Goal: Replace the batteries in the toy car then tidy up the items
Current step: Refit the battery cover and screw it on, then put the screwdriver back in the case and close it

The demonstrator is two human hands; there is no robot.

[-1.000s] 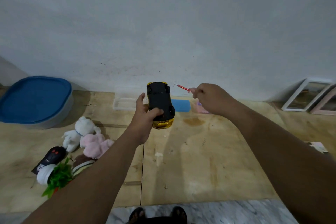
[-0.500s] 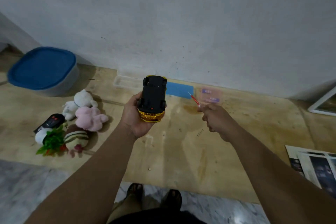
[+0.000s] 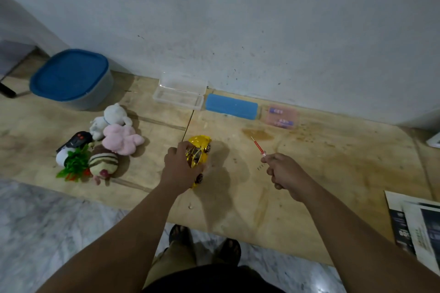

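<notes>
The shiny yellow toy car (image 3: 199, 150) sits right way up at the wooden board, its wheels low by the surface. My left hand (image 3: 179, 169) grips it from above, fingers curled over its roof. My right hand (image 3: 284, 172) pinches a small red-handled screwdriver (image 3: 258, 147), whose tip points up and to the left, away from the car. A pink case of batteries (image 3: 281, 117) lies by the wall. An open clear plastic box (image 3: 179, 96) and a blue pad (image 3: 231, 106) lie beside it. The black remote control (image 3: 75, 141) lies at the left.
Several plush toys (image 3: 116, 131) and a small green plant (image 3: 75, 164) cluster left of the car. A grey tub with a blue lid (image 3: 71, 78) stands at the back left. Newspapers (image 3: 419, 223) lie at the right edge. My feet (image 3: 204, 242) stand on marble floor.
My left hand has turned the car from underside-up to roof-up and lowered it to the board. My right hand has drawn back to the right with the screwdriver. The view has tilted down.
</notes>
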